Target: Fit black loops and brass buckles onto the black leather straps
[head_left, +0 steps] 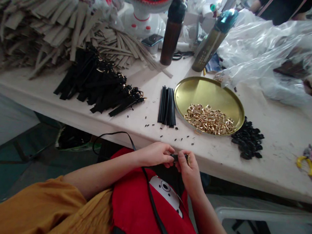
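Note:
Just in front of the table edge, my left hand and my right hand meet, fingers closed in a pinch. Between them is a short visible piece of black strap. A gold-coloured metal fitting shows at the right fingers; its exact shape is too small to tell. A long thin black strap runs over my red apron, passes by my left forearm and loops above it. Whether it joins the held piece is hidden. Nearest on the table are black strips laid side by side.
A round gold tray holds many gold metal fittings. Black oval pieces lie right of it, yellow-handled pliers farther right. Black straps, grey-brown strips, two bottles and a fan stand behind.

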Demonstrator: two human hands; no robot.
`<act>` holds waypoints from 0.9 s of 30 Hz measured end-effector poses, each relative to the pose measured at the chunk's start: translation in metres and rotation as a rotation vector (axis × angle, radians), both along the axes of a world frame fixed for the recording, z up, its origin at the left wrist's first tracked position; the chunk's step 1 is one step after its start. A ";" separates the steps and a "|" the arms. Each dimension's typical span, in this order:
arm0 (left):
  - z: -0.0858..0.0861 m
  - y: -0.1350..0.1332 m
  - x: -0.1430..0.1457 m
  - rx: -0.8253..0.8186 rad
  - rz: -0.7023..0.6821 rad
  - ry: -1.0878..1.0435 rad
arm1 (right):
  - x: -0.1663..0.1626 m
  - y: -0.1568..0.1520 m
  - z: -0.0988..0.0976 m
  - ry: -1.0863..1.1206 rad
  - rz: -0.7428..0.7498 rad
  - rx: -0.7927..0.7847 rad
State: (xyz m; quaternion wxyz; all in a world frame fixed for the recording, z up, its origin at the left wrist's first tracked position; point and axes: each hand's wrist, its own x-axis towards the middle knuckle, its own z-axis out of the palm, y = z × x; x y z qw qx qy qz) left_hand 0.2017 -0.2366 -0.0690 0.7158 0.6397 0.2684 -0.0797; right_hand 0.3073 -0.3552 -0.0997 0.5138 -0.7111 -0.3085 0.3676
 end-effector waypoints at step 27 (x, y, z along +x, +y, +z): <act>0.021 0.014 -0.001 0.215 -0.208 0.063 | 0.009 0.000 0.004 -0.236 0.107 0.019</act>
